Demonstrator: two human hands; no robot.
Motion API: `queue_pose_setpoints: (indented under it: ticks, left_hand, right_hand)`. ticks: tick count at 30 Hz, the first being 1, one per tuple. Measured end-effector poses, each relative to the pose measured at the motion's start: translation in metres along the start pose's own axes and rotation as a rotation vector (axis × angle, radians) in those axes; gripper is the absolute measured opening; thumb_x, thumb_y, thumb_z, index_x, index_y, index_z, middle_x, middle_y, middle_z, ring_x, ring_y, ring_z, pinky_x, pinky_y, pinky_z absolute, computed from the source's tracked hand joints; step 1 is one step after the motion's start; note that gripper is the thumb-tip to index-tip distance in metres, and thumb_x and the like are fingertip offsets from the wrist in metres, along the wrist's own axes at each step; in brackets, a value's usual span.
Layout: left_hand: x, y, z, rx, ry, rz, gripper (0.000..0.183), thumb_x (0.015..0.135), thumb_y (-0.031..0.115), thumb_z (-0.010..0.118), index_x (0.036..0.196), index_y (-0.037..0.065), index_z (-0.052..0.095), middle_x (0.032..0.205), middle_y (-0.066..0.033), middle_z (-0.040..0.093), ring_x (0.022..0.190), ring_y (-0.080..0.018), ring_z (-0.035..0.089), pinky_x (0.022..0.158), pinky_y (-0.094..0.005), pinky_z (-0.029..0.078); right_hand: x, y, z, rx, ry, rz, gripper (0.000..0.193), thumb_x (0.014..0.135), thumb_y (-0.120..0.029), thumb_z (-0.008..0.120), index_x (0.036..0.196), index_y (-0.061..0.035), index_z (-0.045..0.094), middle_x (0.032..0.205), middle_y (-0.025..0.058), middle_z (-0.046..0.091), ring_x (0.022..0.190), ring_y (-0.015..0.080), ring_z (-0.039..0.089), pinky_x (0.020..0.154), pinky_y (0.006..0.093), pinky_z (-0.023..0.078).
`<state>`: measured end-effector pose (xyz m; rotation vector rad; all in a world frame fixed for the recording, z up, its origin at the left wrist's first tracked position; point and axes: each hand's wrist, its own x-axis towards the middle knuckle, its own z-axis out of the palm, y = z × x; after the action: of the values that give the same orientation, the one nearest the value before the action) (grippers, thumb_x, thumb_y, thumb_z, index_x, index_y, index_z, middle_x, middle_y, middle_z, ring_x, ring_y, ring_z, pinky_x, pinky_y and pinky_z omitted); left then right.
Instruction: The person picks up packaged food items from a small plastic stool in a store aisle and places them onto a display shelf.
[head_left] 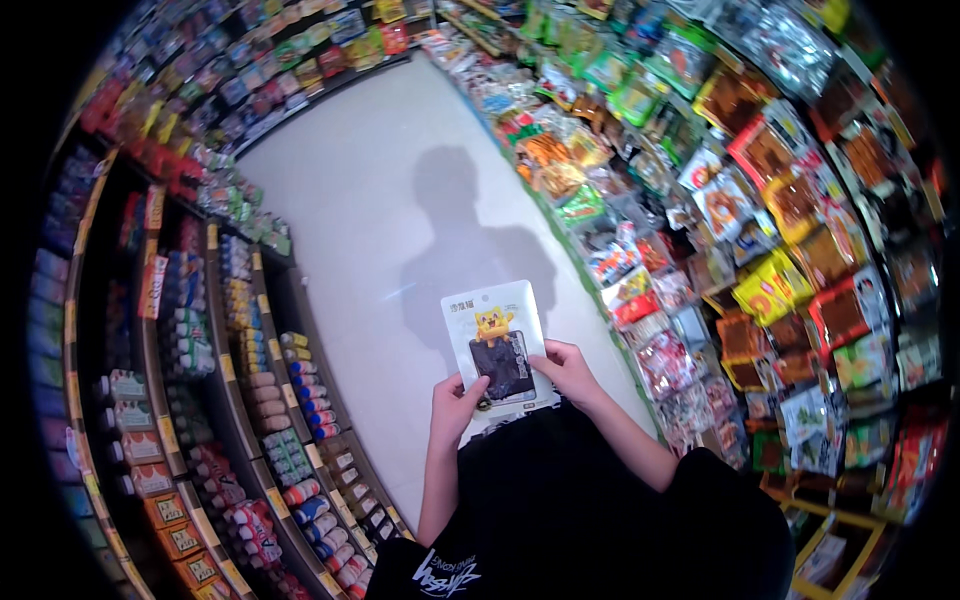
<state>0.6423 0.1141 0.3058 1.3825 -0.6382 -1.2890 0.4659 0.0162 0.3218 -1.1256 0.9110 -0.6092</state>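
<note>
**Light two-hand hold, packet could slip**

Flat white plastic snack packet with yellow cartoon figure and dark window [496,343] is upright mid-aisle, near the torso. Left hand [455,406] and right hand [567,372] pinch its lower corners only; a loosened grip likely drops it onto the pale floor [370,200].

Packet [497,345] between 2 hands, bottle shelves [250,400] left, snack racks [760,250] right.

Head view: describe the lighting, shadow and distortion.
Head view: light from behind casts the person's shadow on the pale floor; fisheye bends the shelves toward a black rim; the white snack packet, held by left hand and right hand, stays sharp.
</note>
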Motion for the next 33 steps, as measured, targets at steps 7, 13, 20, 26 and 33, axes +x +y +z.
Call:
queue_pose_setpoints:
  ticks: [7,13,20,26,33]
  left_hand:
    - [0.089,0.021,-0.053,0.100,0.165,0.040,0.017,0.083,0.009,0.061,0.095,-0.003,0.063,0.079,-0.0023,0.063,0.068,-0.0054,0.054,0.061,-0.0212,0.043]
    - [0.176,0.076,-0.107,0.514,0.249,-0.029,0.015,0.082,0.012,0.062,0.086,-0.002,0.063,0.067,0.0015,0.058,0.057,-0.0023,0.046,0.051,-0.0200,0.036]
    - [0.248,0.149,-0.136,0.342,0.330,0.145,0.012,0.080,0.009,0.062,0.079,-0.002,0.060,0.063,0.0022,0.055,0.055,-0.0009,0.041,0.048,-0.0194,0.034]
    - [0.316,0.172,-0.183,0.275,0.331,0.121,0.013,0.079,0.009,0.065,0.078,-0.003,0.060,0.061,0.0025,0.052,0.055,0.0001,0.041,0.046,-0.0198,0.032]
    - [0.418,0.220,-0.260,0.372,0.242,0.066,0.012,0.078,0.010,0.066,0.077,-0.002,0.062,0.058,0.0009,0.053,0.050,-0.0004,0.041,0.043,-0.0204,0.032]
  right_hand:
    - [0.136,-0.012,0.026,-0.083,-0.150,0.021,0.020,0.084,-0.011,0.056,0.097,0.0037,0.061,0.078,0.0055,0.064,0.070,0.0072,0.057,0.063,0.0242,0.047]
    - [0.253,-0.054,0.056,-0.225,-0.206,-0.056,0.022,0.080,-0.013,0.057,0.094,0.0026,0.062,0.073,0.0050,0.063,0.064,0.0071,0.054,0.061,0.0250,0.045]
    - [0.344,-0.072,0.085,-0.192,-0.249,-0.072,0.020,0.081,-0.014,0.058,0.092,0.0016,0.063,0.072,0.0024,0.062,0.063,0.0057,0.053,0.059,0.0231,0.044]
    - [0.415,-0.090,0.116,-0.099,-0.303,0.062,0.021,0.084,-0.008,0.058,0.102,0.0026,0.059,0.092,0.0061,0.064,0.084,0.0102,0.059,0.077,0.0253,0.047]
    - [0.517,-0.122,0.171,-0.121,-0.200,0.049,0.022,0.082,-0.007,0.056,0.102,0.0018,0.059,0.090,0.0057,0.064,0.078,0.0097,0.059,0.072,0.0256,0.048]
